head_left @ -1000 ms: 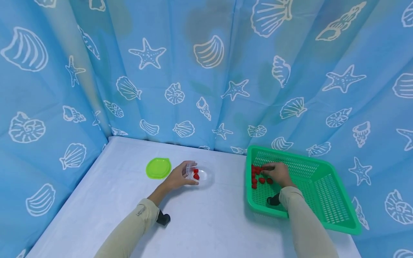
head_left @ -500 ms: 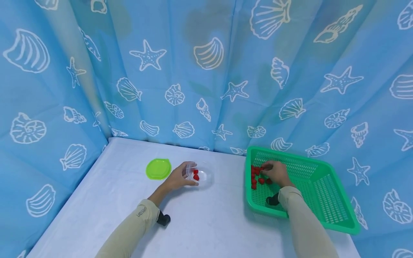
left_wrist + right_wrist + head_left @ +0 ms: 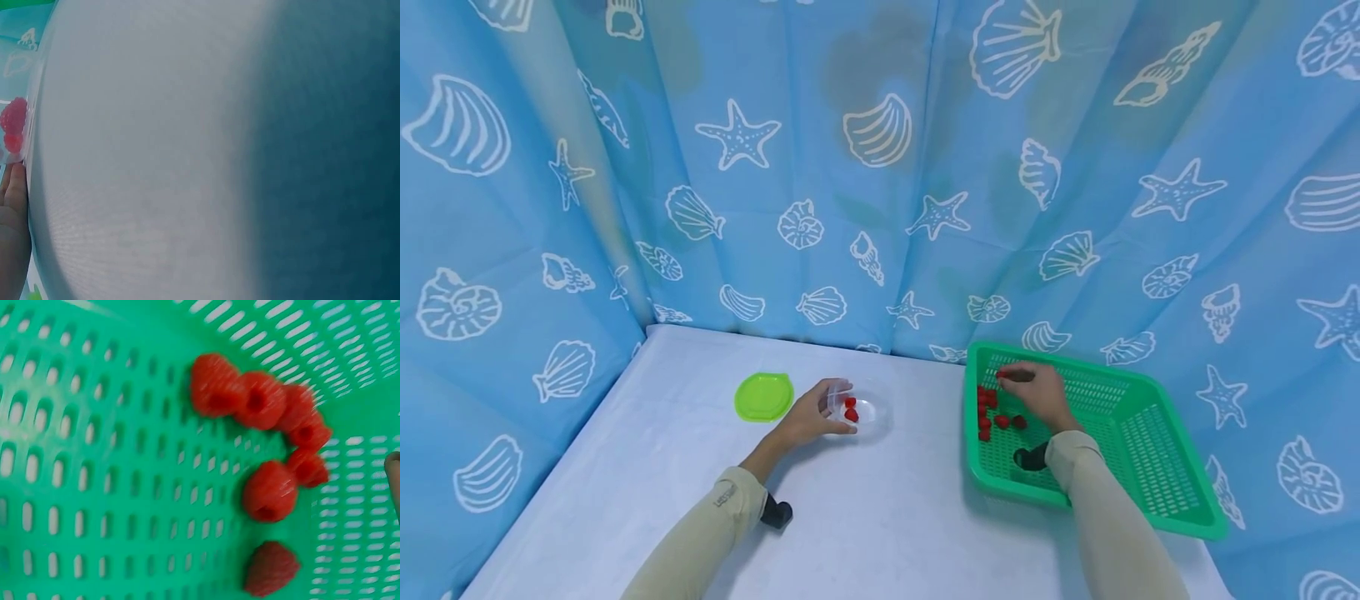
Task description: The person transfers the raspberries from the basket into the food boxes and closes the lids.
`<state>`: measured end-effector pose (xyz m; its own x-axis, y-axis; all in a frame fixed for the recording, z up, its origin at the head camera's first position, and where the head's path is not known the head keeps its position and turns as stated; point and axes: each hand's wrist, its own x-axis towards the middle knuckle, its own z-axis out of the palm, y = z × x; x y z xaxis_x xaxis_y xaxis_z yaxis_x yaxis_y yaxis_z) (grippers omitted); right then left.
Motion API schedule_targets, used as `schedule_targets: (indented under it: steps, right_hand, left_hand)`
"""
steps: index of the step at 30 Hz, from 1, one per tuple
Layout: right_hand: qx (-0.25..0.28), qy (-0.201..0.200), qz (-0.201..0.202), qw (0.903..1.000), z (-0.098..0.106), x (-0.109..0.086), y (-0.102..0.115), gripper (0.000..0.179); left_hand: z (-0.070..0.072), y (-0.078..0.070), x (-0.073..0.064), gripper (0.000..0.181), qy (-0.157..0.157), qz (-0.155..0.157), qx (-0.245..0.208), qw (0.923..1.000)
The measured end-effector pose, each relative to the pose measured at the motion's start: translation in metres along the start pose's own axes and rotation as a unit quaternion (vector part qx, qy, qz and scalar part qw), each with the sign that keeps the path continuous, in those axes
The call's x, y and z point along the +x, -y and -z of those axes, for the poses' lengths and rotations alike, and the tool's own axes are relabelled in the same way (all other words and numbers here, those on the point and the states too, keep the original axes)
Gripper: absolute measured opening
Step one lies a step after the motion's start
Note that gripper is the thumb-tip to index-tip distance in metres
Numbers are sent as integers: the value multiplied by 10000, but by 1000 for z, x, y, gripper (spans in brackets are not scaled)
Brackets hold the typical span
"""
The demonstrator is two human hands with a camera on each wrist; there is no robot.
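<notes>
As one hand (image 3: 1039, 395) shifts, a raspberry (image 3: 1002, 375) seemingly follows.

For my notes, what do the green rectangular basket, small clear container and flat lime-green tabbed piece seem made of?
Green rectangular basket: probably moulded plastic, slightly glossy; even slots, smooth rim.
Small clear container: likely thin shiny plastic; red berries show through its wall.
Flat lime-green tabbed piece: perhaps plastic, smooth; uniform bright colour, texture unclear.

Tub (image 3: 872, 408): your 12 o'clock on the worktop (image 3: 880, 517), two berries (image 3: 851, 414) inside
Lid (image 3: 764, 397): the tub's 9 o'clock
Basket (image 3: 1150, 454): the tub's 3 o'clock
Basket berries (image 3: 1002, 422): mostly towards its 9 o'clock
Curtain (image 3: 820, 242): behind your worktop
</notes>
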<state>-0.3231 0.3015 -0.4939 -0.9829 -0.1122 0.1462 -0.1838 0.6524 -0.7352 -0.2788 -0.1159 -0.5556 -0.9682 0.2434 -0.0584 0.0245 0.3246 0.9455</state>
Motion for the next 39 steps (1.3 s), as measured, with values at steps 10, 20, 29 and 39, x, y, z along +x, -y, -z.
schedule_targets:
  steps: [10,20,29,39]
  right_hand:
    - [349,-335,452,9978,6,0,34,33]
    - [1000,-446,1294,9855,0,2,96,31]
    - [1385,-558,1904,9703,-41,-1,143,24]
    - [1445,-792,1878,9683,-91,-14,176,25]
  left_hand:
    - [0,1,0,78,12,-69,1,10000]
    - [-1,1,0,77,11,-148,-14,9999]
    - [0,4,-3,79,63,-112,4,9999]
    - [1,5,-1,82,89,-254,-14,9996]
